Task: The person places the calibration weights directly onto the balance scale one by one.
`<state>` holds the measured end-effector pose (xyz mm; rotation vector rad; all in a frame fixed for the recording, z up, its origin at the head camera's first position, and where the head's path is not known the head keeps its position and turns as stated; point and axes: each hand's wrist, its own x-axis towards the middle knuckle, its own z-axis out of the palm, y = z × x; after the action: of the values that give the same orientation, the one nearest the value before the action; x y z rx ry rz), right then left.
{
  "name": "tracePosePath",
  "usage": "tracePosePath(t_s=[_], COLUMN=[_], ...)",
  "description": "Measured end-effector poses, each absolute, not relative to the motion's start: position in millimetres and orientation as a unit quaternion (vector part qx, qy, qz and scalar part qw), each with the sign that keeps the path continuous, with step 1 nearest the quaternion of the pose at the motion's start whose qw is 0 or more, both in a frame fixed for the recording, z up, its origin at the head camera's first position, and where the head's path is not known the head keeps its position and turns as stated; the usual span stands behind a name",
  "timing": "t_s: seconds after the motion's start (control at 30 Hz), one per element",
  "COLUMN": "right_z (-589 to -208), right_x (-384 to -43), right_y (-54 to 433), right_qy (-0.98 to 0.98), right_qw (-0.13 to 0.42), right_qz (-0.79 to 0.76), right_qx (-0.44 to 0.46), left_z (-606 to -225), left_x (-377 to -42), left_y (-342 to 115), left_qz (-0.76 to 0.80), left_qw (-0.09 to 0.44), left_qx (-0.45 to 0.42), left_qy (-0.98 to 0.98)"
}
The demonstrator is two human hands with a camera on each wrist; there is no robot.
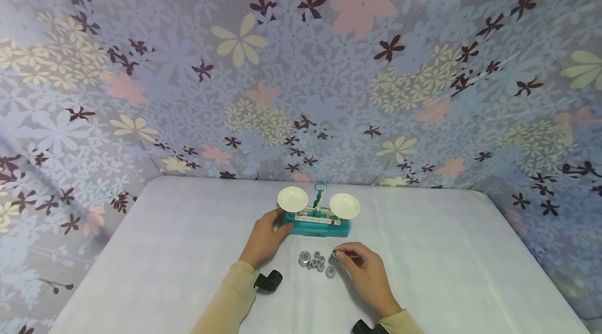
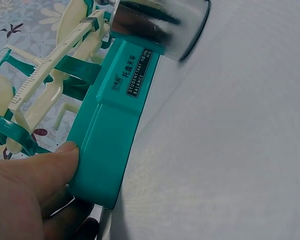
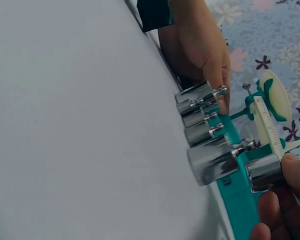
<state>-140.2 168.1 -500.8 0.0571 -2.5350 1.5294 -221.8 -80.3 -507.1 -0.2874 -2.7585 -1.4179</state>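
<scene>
The tray balance (image 1: 316,229) stands on the white surface (image 1: 447,255), near the middle of the far edge. Its teal base carries a graduated beam (image 1: 317,219) and two cream pans: one pan (image 1: 292,199) toward the left edge of the surface, the other pan (image 1: 345,206) toward the right edge. The base front bears the label "STUDENT TRAY BALANCE".

The left hand (image 1: 265,240) grips the base at its end toward the left edge, thumb against the front. The right hand (image 1: 368,275) pinches a metal weight (image 3: 265,173) between thumb and fingers.

The remaining weights stand upright on the surface, farther from the far edge than the balance: a large weight (image 1: 304,259) on the left-edge side, a cluster of small weights (image 1: 321,267) just beside it, and a medium weight (image 1: 331,272) near the right hand
</scene>
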Motion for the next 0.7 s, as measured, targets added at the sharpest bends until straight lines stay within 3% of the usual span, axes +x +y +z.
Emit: tracePosePath(t_s=[0.7], right_z=[-477], right_x=[-152], right_y=[169], right_qy=[-0.836], right_qw=[0.179], right_qz=[0.514], right_qx=[0.066], left_z=[-509], left_x=[-221], left_y=[-79], left_qz=[-0.453], left_qw=[0.018], left_qx=[-0.098], left_qy=[-0.886])
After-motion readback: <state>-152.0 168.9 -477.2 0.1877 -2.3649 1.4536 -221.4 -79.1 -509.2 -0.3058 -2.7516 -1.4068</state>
